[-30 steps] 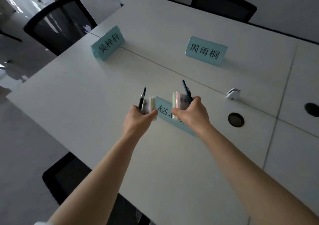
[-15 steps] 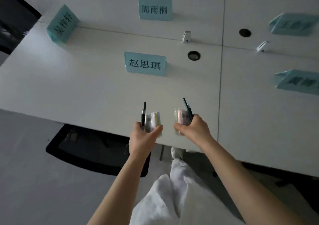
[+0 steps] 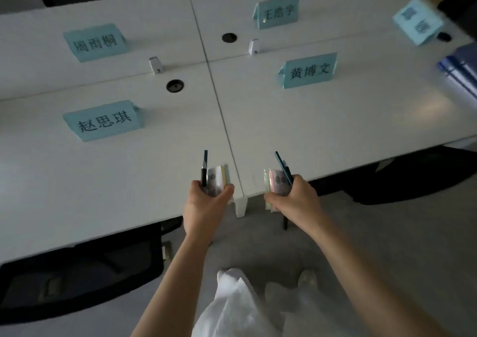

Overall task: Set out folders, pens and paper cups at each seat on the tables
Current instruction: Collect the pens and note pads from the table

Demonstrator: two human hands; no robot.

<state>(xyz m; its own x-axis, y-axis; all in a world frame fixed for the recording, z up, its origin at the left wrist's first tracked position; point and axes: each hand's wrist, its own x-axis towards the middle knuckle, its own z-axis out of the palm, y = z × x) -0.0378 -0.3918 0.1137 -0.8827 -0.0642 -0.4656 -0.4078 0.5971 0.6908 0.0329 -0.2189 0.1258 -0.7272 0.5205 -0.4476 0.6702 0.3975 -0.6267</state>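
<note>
You stand in an office meeting room: joined white tables [image 3: 335,130] with cable holes [image 3: 175,85], blue name cards [image 3: 308,71], black mesh chairs [image 3: 77,274].

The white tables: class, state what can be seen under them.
Under the tables, a black chair sits partly tucked at left and a table leg shows centrally. Everything farther beneath is covered.

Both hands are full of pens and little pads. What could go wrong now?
1. The left hand holds a pen and a pastel pad stack in one grip; the pen sticks up and might slip out.
2. The right hand holds its items beyond the table edge, so anything dropped could hit the floor.
3. The name cards stand upright; a reaching arm could tip one.
</note>
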